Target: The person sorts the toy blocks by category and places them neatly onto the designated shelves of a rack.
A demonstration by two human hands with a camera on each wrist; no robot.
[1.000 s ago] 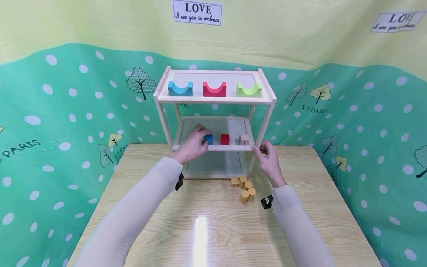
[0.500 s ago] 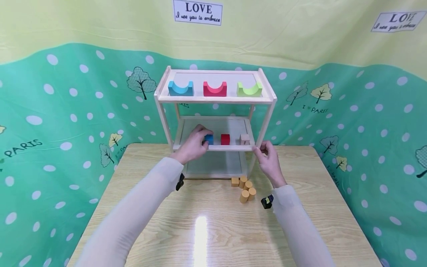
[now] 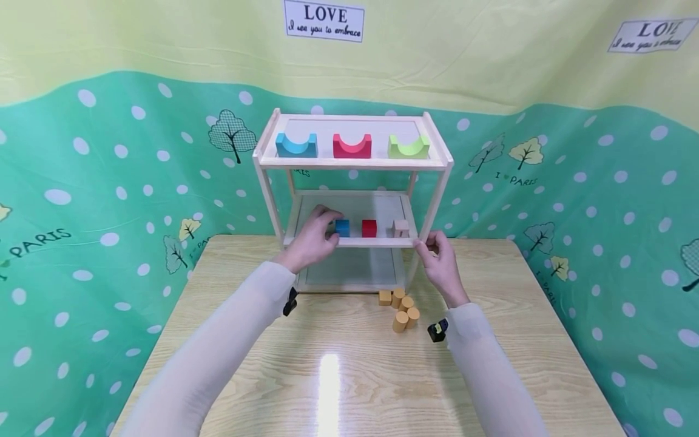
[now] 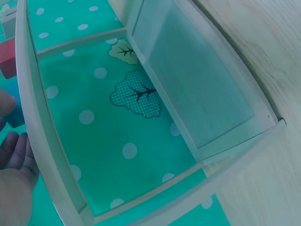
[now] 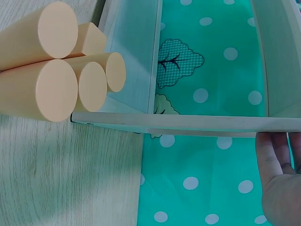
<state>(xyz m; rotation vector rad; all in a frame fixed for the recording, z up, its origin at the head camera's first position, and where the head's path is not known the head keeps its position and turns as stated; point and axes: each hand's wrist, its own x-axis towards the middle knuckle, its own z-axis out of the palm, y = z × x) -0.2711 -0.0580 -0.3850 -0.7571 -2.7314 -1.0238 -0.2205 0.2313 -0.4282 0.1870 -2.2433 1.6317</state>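
A small wooden shelf (image 3: 352, 163) stands at the table's back. My left hand (image 3: 312, 240) is at its middle tier, just left of a blue cube (image 3: 342, 229). Its thumb and fingers are spread apart, with the cube sitting beyond the fingertips. To the right, a red cube (image 3: 369, 229) and a pale wood cube (image 3: 401, 229) line up with the blue one. My right hand (image 3: 441, 264) holds the shelf's right front post at middle-tier height, thumb in front. In the right wrist view, its fingers (image 5: 269, 157) touch the post's side.
Three arch blocks, blue (image 3: 297, 146), red (image 3: 352, 147) and green (image 3: 408, 147), stand on the top tier. On the table (image 3: 273, 370), by the shelf's right front foot, are several wooden cylinders (image 3: 400, 321) and a wooden cube (image 3: 384, 298). A patterned cloth (image 3: 136, 182) hangs behind.
My left hand has drawn slightly left, off the blue cube, and its fingers have loosened, so more of the cube shows. The right hand has stayed at the post.
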